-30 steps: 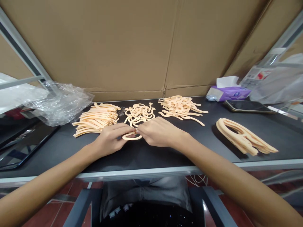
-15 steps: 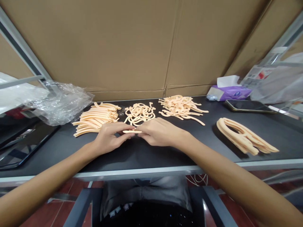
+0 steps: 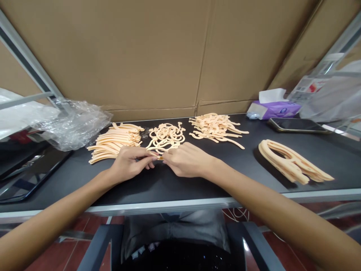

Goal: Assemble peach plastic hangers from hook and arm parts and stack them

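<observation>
My left hand (image 3: 132, 162) pinches a small peach-coloured strip (image 3: 153, 153) between thumb and fingers, just above the black table. Close against it, my right hand (image 3: 187, 160) is closed, knuckles up. A thin amber-coloured sliver (image 3: 160, 158) shows between the two hands' fingertips; the rest of it is hidden by the right fingers. Behind the hands lies a heap of curled peach-coloured pieces (image 3: 166, 135). A stack of long, flat peach-coloured strips (image 3: 117, 139) is beyond the left hand. Loose thin pieces (image 3: 216, 128) form another pile beyond the right hand.
At right on the black table (image 3: 126, 194) rests a bundle of looped peach-coloured parts (image 3: 290, 160). Behind it are a phone (image 3: 299, 125) and a purple tissue pack (image 3: 278, 109). Crumpled clear plastic (image 3: 76, 122) and a dark tablet-like device (image 3: 34, 173) occupy the left. Cardboard (image 3: 135, 56) walls the back.
The strip between my hands has turned and now shows less, mostly at the left fingertips. The right hand has tilted, with its fingers curled further under. The piles look the same.
</observation>
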`<state>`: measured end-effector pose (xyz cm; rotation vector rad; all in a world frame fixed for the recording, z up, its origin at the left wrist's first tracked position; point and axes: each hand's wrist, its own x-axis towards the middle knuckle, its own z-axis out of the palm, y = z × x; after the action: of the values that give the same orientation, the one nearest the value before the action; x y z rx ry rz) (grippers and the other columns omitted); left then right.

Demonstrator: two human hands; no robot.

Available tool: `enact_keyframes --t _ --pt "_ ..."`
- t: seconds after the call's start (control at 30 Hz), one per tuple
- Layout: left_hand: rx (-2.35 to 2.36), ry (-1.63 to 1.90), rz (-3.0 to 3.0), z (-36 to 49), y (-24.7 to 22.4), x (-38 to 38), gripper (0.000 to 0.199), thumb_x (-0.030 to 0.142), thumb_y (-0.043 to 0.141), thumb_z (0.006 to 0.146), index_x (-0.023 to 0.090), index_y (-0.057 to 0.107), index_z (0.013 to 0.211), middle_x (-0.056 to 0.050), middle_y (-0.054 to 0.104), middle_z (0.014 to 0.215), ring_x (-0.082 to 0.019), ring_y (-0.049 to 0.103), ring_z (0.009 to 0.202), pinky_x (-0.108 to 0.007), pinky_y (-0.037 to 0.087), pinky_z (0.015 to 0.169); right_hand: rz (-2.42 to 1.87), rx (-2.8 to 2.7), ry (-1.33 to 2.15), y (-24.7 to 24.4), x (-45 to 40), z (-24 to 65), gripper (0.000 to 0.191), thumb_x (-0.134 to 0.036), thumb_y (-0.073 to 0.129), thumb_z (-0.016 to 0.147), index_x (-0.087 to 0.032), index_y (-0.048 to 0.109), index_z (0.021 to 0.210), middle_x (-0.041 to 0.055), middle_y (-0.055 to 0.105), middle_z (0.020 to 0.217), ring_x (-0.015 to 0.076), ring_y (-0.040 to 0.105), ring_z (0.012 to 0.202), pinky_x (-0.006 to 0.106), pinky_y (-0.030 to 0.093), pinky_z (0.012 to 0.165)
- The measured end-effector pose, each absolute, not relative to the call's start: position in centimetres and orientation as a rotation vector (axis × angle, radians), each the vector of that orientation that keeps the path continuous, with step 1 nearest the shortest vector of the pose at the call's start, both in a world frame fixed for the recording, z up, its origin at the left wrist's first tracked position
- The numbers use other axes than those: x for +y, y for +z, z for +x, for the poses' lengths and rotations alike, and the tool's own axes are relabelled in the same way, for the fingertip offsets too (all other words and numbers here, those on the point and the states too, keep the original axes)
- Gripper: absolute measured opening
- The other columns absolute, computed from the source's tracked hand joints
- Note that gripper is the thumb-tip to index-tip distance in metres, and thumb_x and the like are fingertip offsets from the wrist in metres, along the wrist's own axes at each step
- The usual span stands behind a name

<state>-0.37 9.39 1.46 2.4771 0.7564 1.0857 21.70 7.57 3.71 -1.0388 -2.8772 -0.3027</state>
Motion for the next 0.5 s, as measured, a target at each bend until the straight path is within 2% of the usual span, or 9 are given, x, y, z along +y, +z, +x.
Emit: enact_keyframes --t 0.33,0.5 --pt "0.775 1.084 2.477 -0.31 1.76 9.15 0.014 0.024 0.067 0.090 0.015 0.077 0.088 -0.002 0.075 0.065 -0.012 0.068 0.051 -0.017 0.055 0.052 -1.068 -2.834 -0.149 4.35 7.50 22.06 0.027 -0.026 0.049 0.098 -0.015 0.074 0.098 0.0104 0.075 0.084 0.0159 0.061 0.066 0.030 0.026 0.058" --pt "0.744 1.094 2.515 -0.16 1.62 9.05 0.012 0.023 0.068 0.088 0.015 0.077 0.090 -0.006 0.078 0.079 -0.013 0.070 0.055 -0.021 0.057 0.056 -1.040 -2.766 -0.148 3.96 7.83 22.22 0.022 -0.025 0.053 0.095 -0.018 0.074 0.095 0.0070 0.075 0.084 0.0154 0.060 0.067 0.029 0.024 0.058"
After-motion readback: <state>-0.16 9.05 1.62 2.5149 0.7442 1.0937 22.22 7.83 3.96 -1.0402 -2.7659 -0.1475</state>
